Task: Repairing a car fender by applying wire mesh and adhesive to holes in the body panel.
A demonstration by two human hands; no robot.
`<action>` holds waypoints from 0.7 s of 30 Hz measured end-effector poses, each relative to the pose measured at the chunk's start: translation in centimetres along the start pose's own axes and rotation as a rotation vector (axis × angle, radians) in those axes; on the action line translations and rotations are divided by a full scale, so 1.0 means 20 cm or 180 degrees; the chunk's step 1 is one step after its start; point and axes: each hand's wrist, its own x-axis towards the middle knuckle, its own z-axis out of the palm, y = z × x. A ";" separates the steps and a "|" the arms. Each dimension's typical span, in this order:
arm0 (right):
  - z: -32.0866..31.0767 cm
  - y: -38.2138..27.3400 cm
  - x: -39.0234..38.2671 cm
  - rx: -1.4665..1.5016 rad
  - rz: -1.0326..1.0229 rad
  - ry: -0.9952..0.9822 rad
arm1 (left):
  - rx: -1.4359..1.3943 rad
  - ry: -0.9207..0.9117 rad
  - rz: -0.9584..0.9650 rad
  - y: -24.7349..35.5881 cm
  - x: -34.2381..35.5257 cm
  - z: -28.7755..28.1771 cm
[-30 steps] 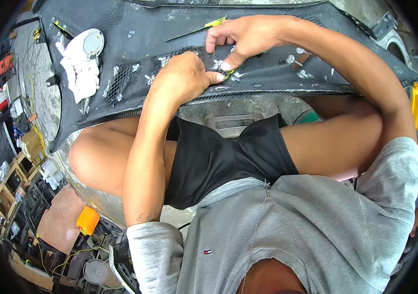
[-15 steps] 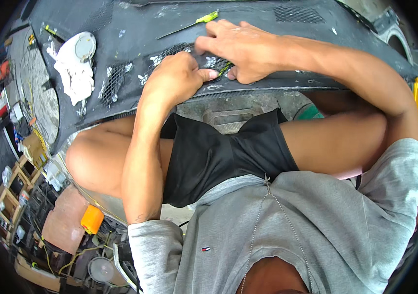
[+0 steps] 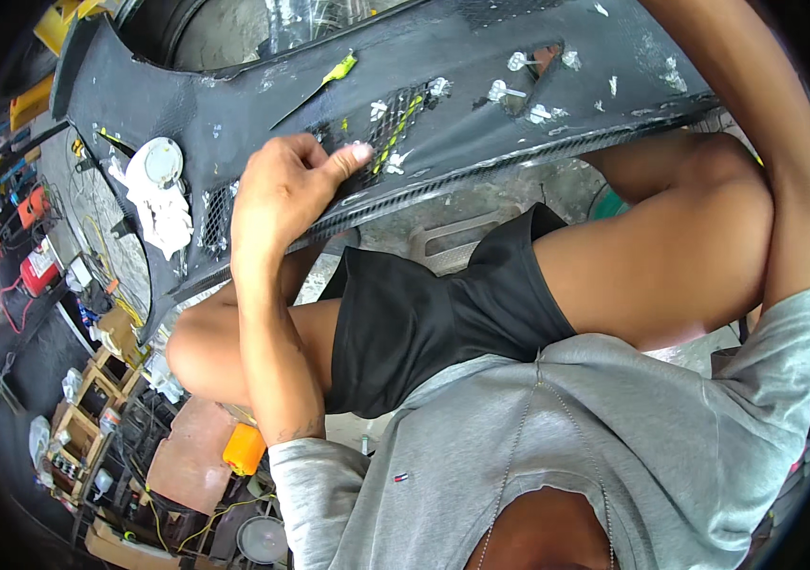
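Note:
The black panel (image 3: 225, 109) spans the upper view above my bent legs, with mesh openings (image 3: 400, 114), whitish fittings and smears on it. A yellow-green strip (image 3: 388, 152) shows in the middle mesh. My left hand (image 3: 299, 185) rests by this mesh, fingers curled and thumb stretched toward the strip; what lies under the fingers is hidden. A thin tool with a yellow-green handle (image 3: 340, 66) lies just above it. My right forearm (image 3: 747, 71) reaches out of the top right, its hand out of sight.
A round lid (image 3: 163, 163) sits on crumpled white material (image 3: 163, 218) at the panel's left. A red container (image 3: 39, 271), wooden crate (image 3: 82, 427), orange container (image 3: 244, 446) and cables crowd the left floor. A grey plastic step (image 3: 429, 249) lies below the panel.
My right hand has left the mesh and moved up out of view to the right. My left hand has shifted slightly left and down. The view has turned, showing more beyond the panel.

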 end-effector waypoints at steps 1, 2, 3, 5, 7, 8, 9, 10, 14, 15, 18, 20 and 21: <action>0.00 0.02 0.01 0.0083 -0.0037 0.0059 | 0.0280 0.0195 -0.0042 0.06 -0.01 -0.01; 0.01 0.03 0.01 0.0105 -0.0032 0.0080 | 0.0310 0.0189 -0.0047 0.09 0.00 0.00; 0.02 0.04 0.02 0.0015 -0.0077 0.0147 | 0.0353 0.0305 0.0234 0.12 0.03 0.02; 0.03 0.05 0.05 -0.0193 -0.0226 0.0184 | 0.0421 0.0601 0.1036 0.12 0.09 0.06; 0.00 0.03 0.05 -0.0487 -0.0408 -0.0461 | 0.0520 0.0569 0.1233 0.15 0.17 0.11; -0.01 0.02 0.05 -0.0791 -0.0572 -0.1134 | 0.0588 0.0521 0.1436 0.18 0.20 0.12; 0.06 0.02 0.04 -0.1226 -0.0528 -0.1451 | 0.0607 0.0339 0.1260 0.20 0.21 0.13; 0.08 0.01 0.03 -0.1225 -0.0513 -0.1441 | 0.0616 0.0332 0.1274 0.22 0.22 0.12; 0.11 -0.04 -0.04 -0.0829 0.0088 -0.2051 | 0.0535 0.0039 0.0947 0.26 0.25 0.11; 0.11 -0.06 -0.06 -0.0734 0.0240 -0.2203 | 0.0598 0.0070 0.0949 0.27 0.25 0.12; 0.16 -0.11 -0.09 -0.0367 0.0564 -0.2671 | 0.0767 0.0218 0.0868 0.26 0.22 0.11; 0.18 -0.14 -0.13 -0.0130 0.0754 -0.2945 | 0.0473 -0.0011 0.0530 0.26 0.22 0.06; 0.19 -0.15 -0.15 0.0008 0.0804 -0.3072 | 0.0524 0.0027 0.0462 0.26 0.21 0.04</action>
